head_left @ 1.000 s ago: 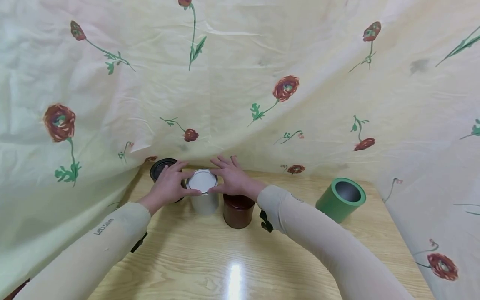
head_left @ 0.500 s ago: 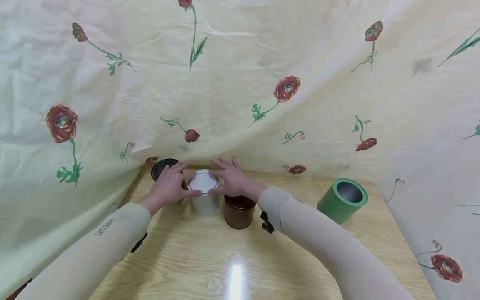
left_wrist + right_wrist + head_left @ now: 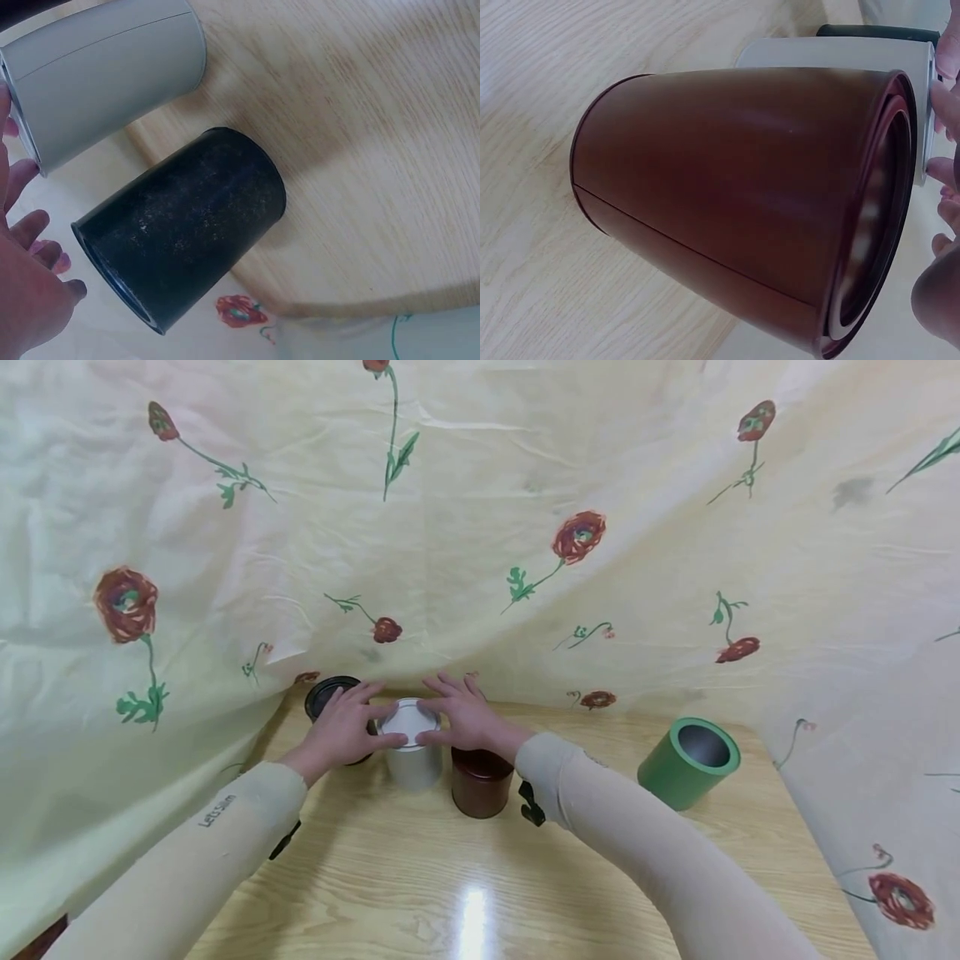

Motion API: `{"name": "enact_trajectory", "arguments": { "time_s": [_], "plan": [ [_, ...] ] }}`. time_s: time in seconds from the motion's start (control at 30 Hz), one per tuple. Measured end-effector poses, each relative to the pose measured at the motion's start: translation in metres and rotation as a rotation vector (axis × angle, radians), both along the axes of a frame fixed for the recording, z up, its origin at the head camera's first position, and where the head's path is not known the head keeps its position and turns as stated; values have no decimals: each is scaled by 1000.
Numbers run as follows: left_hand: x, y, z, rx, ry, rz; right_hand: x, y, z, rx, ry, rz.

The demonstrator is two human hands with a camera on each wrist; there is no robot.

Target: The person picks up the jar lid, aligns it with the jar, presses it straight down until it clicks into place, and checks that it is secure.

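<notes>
Both hands meet over the white lidded tin [image 3: 415, 770] at the back of the table. My left hand [image 3: 343, 727] touches the left side of its lid [image 3: 408, 723] with thumb and forefinger, the other fingers spread. Across from it, my right hand [image 3: 467, 718] rests thumb and forefinger on the lid's right side. Left of the white tin, partly behind my left hand, is a black tin [image 3: 184, 225]. Under my right wrist stands a brown tin [image 3: 720, 180], its top partly hidden in the head view. The white tin looks upright on the table.
A green cylinder [image 3: 678, 772] with an open, dark grey inside stands apart on the right. Flower-patterned cloth [image 3: 465, 527] hangs behind the wooden table [image 3: 390, 893] and along both sides.
The view has shifted slightly, so everything appears a little further right. Both hands keep their place on the white tin's lid with hardly any visible movement.
</notes>
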State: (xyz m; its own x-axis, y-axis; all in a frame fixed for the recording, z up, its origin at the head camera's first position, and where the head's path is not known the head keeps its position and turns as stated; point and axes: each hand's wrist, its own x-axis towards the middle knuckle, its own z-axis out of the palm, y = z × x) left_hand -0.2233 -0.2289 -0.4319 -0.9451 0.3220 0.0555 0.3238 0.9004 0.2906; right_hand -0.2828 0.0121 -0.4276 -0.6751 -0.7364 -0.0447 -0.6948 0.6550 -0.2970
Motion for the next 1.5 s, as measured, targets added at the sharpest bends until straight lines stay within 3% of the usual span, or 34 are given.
{"name": "enact_trajectory", "arguments": {
  "time_s": [0.4, 0.7, 1.0, 1.2, 1.37, 1.5],
  "plan": [
    [-1, 4, 2, -55, -18, 5, 3, -1, 2, -34, -57, -39],
    [0, 8, -3, -72, -37, -2, 6, 3, 0, -32, -71, -66],
    [-1, 11, 1, -105, -59, -10, 9, -2, 0, 7, -80, -99],
    [-2, 11, 4, -94, -39, -6, 5, 0, 2, 17, -37, -71],
    [-5, 11, 10, -130, -1, -17, 6, 12, 10, -49, -82, -41],
    [-7, 14, 21, -110, 17, -24, 10, 30, 21, -102, -112, -7]
  ]
}}
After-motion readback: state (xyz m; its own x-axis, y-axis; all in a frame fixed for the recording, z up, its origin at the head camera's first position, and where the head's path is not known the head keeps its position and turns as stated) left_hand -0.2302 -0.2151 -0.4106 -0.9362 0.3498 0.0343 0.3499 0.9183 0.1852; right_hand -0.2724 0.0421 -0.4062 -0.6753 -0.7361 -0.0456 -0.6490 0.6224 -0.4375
